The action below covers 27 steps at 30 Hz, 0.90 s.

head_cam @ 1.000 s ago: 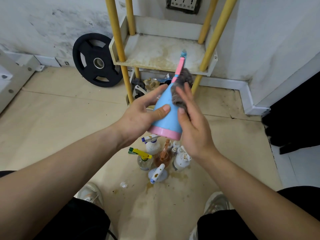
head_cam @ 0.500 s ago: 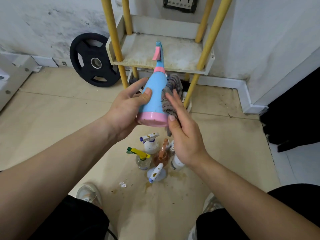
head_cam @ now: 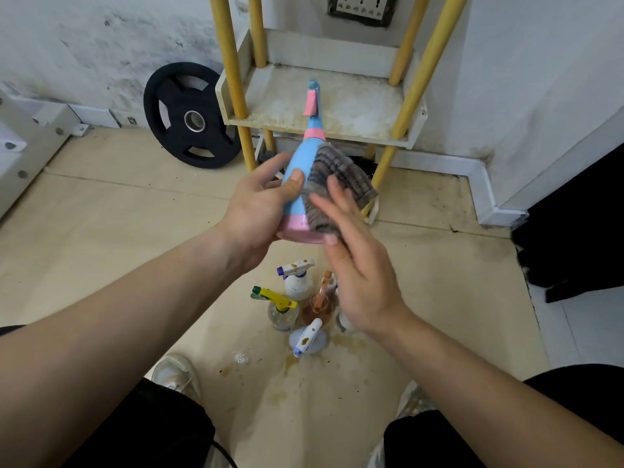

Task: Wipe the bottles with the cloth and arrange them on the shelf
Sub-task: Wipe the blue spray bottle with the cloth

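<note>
A blue spray bottle [head_cam: 305, 152] with a pink base and pink trigger is held in the air in front of the shelf [head_cam: 354, 106], nozzle pointing away from me. My left hand [head_cam: 256, 207] grips its lower body, thumb on the blue side. My right hand [head_cam: 358, 265] presses a grey striped cloth [head_cam: 337, 170] against the bottle's right side with straight fingers. The shelf is a stained white tray on yellow posts, with nothing standing on it. Several more spray bottles [head_cam: 297, 285] stand in a cluster on the floor below my hands.
A black weight plate [head_cam: 189, 116] leans on the wall left of the shelf. A wall socket [head_cam: 361, 8] sits above the shelf. A dark object [head_cam: 574, 224] fills the right edge. My shoes [head_cam: 175, 373] flank a stained patch of floor.
The bottle has swung from tilted right to nearly straight, nozzle over the shelf tray. My right hand has slid the cloth down and across the bottle's side toward the pink base.
</note>
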{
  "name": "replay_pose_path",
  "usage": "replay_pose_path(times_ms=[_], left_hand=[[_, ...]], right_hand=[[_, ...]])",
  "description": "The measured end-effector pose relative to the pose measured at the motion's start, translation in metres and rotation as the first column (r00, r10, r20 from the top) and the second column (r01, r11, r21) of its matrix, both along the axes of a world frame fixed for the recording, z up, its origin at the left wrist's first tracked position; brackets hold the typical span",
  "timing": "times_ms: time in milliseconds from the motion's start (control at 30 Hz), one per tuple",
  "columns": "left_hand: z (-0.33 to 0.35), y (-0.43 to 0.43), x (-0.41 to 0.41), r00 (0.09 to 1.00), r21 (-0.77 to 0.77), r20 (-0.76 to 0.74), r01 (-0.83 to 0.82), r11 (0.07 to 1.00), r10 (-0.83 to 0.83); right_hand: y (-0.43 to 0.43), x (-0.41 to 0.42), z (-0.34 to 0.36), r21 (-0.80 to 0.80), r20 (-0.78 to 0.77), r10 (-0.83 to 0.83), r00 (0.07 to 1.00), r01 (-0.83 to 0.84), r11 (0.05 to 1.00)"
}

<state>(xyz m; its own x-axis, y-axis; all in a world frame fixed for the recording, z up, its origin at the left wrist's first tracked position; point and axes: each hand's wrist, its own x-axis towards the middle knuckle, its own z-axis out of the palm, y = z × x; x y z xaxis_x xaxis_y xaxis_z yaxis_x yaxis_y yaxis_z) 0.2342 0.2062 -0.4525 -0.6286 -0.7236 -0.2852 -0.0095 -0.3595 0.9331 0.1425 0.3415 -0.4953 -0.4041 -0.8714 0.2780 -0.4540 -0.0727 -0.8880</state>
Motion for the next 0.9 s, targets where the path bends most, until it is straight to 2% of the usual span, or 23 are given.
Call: replay_pose_path(times_ms=[100,200,333,433,467,533,633,700,733,800,900], left_hand=[[0.001,-0.006,0.002,0.998,0.033,0.041,-0.047,0.998,0.045],[-0.002,-0.004,0.002,0.995,0.056,0.092,-0.047,0.997,0.041],[-0.004,0.000,0.001,0.990,0.136,0.136,0.021,0.990,-0.040],[-0.004,0.002,0.002,0.984,0.139,0.146,0.078,0.987,-0.099],[-0.004,0.004,0.002,0.981,0.125,0.160,0.091,0.988,-0.111],[-0.005,0.007,0.001,0.979,0.093,0.174,0.088,0.992,-0.103],[-0.002,0.007,-0.001,0.986,0.065,0.166,0.024,0.998,-0.035],[0.002,0.004,-0.001,0.986,0.056,0.168,-0.006,0.998,-0.004],[0.003,0.003,0.000,0.986,0.058,0.169,-0.007,0.998,-0.003],[0.003,0.001,0.001,0.984,0.087,0.176,-0.016,0.996,0.001],[0.005,-0.003,0.003,0.989,0.187,0.145,-0.061,0.980,0.034]], right_hand=[[0.006,0.007,-0.007,0.004,-0.001,0.009,1.000,-0.009,1.000],[0.001,0.003,-0.009,-0.020,0.170,-0.036,0.985,0.040,0.999],[-0.008,-0.005,-0.006,-0.014,0.513,-0.079,0.855,0.101,0.995],[-0.012,-0.010,-0.004,-0.017,0.674,-0.056,0.737,0.092,0.996],[-0.012,-0.010,-0.006,-0.010,0.672,-0.061,0.738,0.091,0.996],[-0.010,-0.009,-0.008,0.006,0.547,-0.085,0.833,0.098,0.995],[-0.002,-0.004,-0.008,0.027,0.134,-0.118,0.984,0.115,0.993],[0.002,0.004,-0.005,0.034,-0.091,-0.096,0.991,0.100,0.994],[0.004,0.007,-0.005,0.036,-0.131,-0.091,0.987,0.096,0.995],[0.003,0.006,-0.005,0.029,-0.071,-0.102,0.992,0.104,0.994],[-0.001,-0.001,-0.002,0.004,0.177,-0.163,0.971,0.165,0.986]])
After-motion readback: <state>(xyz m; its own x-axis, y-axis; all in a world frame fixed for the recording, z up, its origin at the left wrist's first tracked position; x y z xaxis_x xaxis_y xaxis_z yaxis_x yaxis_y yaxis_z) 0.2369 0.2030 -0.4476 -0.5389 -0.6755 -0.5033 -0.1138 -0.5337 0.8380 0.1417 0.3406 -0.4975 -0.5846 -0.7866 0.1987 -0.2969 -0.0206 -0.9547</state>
